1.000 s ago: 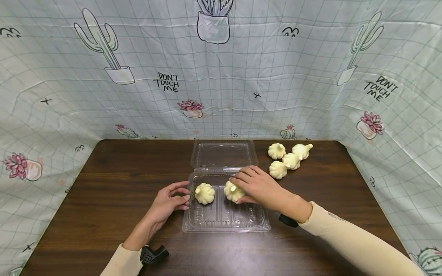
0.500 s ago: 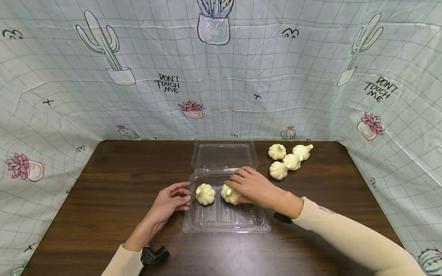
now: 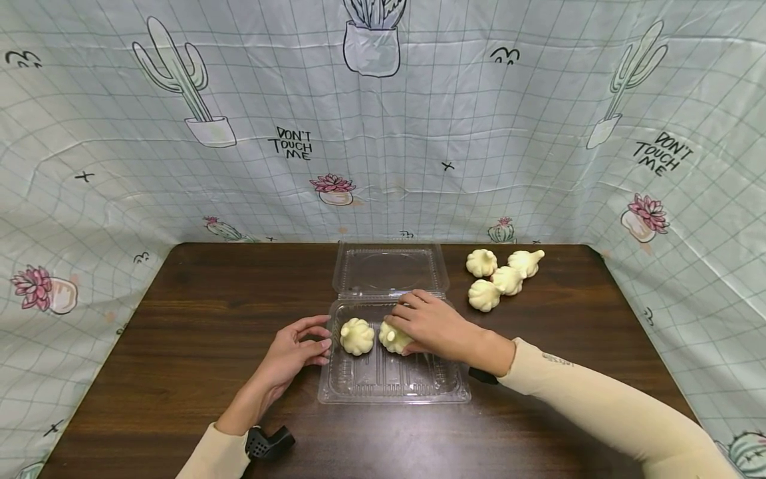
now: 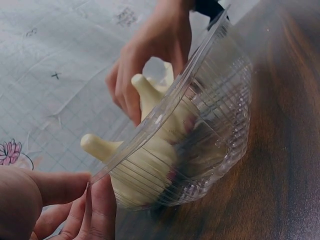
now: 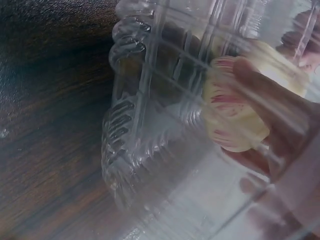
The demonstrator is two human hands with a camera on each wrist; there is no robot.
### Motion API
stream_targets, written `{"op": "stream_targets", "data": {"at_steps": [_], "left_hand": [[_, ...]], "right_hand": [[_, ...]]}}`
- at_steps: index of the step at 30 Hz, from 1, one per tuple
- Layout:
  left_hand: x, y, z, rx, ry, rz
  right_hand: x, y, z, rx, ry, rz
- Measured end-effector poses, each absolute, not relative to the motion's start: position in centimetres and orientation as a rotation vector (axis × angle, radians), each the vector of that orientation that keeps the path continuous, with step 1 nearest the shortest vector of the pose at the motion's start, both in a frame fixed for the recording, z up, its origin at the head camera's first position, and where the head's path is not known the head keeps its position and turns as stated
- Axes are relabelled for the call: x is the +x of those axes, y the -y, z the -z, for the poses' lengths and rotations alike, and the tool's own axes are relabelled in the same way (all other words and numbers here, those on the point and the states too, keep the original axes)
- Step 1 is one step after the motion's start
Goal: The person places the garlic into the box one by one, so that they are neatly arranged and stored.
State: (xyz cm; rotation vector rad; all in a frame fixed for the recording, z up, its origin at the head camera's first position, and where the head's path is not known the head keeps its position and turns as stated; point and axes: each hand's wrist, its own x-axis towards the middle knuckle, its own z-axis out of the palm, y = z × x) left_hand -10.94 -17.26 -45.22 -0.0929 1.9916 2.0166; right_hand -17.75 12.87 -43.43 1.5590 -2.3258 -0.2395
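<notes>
A clear plastic clamshell container (image 3: 391,402) lies on the table with its lid (image 3: 389,269) folded back. Its left rim is pinched between thumb and fingers of my left hand (image 3: 290,352), as the left wrist view shows closely. One garlic bulb (image 3: 357,336) sits in the tray's left part, stem upward. Just right of it, my right hand (image 3: 433,326) grips a second garlic bulb (image 3: 393,338) inside the tray. In the right wrist view this gripped bulb (image 5: 232,107) shows pink streaks through the clear wall; the fingers curl round it.
Several more garlic bulbs (image 3: 507,280) lie grouped on the dark wooden table (image 3: 209,299), behind and right of the container. A patterned cloth (image 3: 383,146) hangs behind the table and along both sides.
My right hand has moved left with the garlic bulb, bringing it nearer to the first one. The left hand has stayed at the container's rim.
</notes>
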Motion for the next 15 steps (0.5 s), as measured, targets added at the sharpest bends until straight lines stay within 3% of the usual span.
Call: {"op": "stream_targets", "data": {"at_steps": [15], "left_hand": [[-11.11, 17.25, 45.29, -0.103, -1.991, -2.015]], "right_hand": [[-17.74, -12.47, 44.11, 1.533, 2.303, 0.246]]}}
